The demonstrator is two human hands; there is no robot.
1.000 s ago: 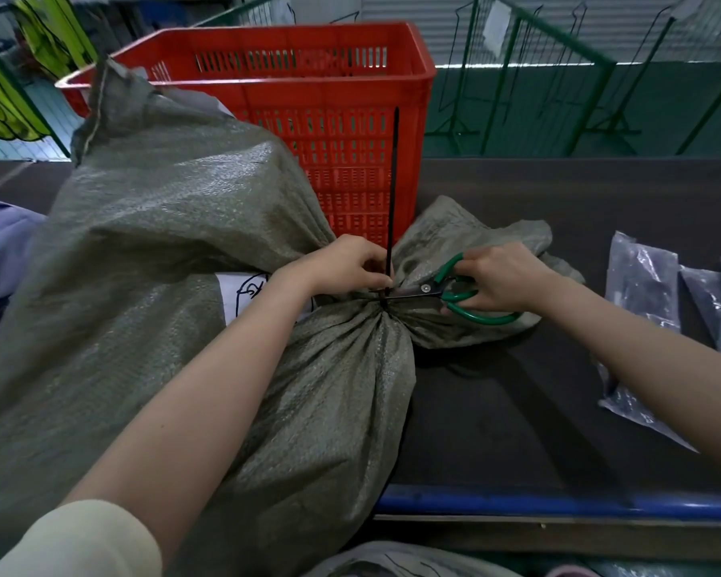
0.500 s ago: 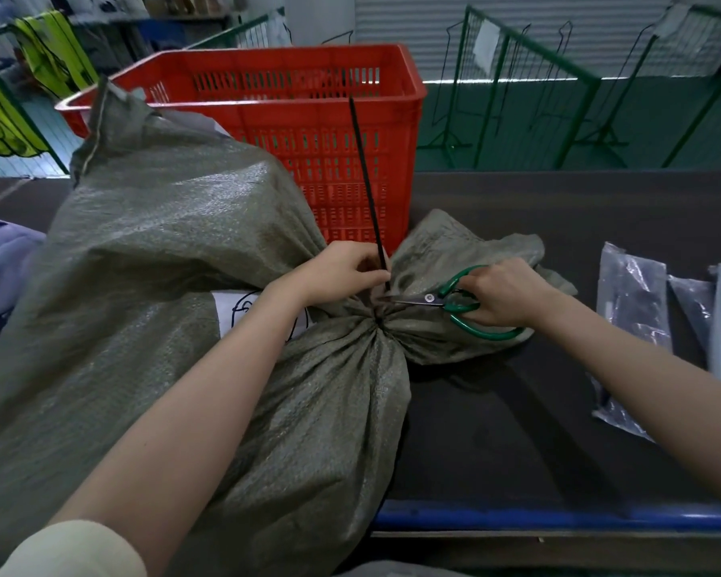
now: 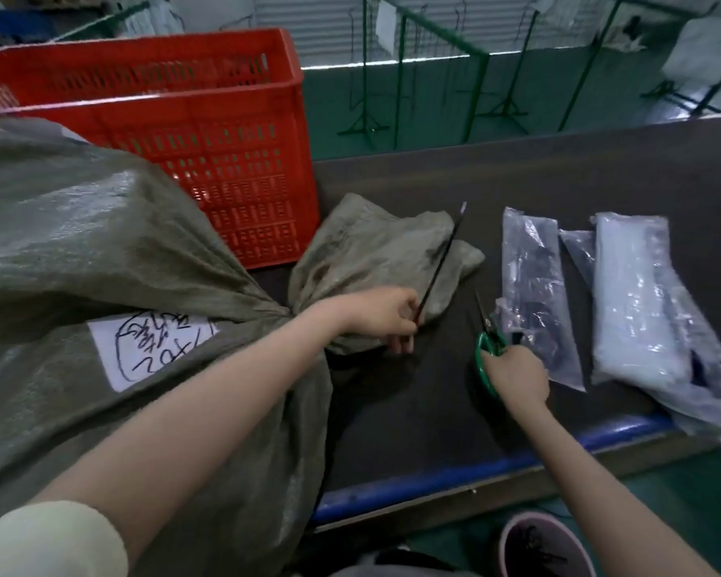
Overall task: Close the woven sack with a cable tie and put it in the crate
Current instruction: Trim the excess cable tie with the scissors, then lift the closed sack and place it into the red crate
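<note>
Left hand (image 3: pixel 381 316) pinching trimmed black cable-tie strip (image 3: pixel 438 268): drop it clear, then free right hand (image 3: pixel 517 378) by laying down green-handled scissors (image 3: pixel 488 343) it grips.

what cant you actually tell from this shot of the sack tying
- Head view: the tie around the woven sack at its neck is hidden by the left hand and bunched fabric.
- Inside of the red crate: the near wall blocks it.
- Contents of the plastic bags: glare and blur.
- Label writing: unreadable scrawl.
- Scissors: the right hand covers the handles.
</note>
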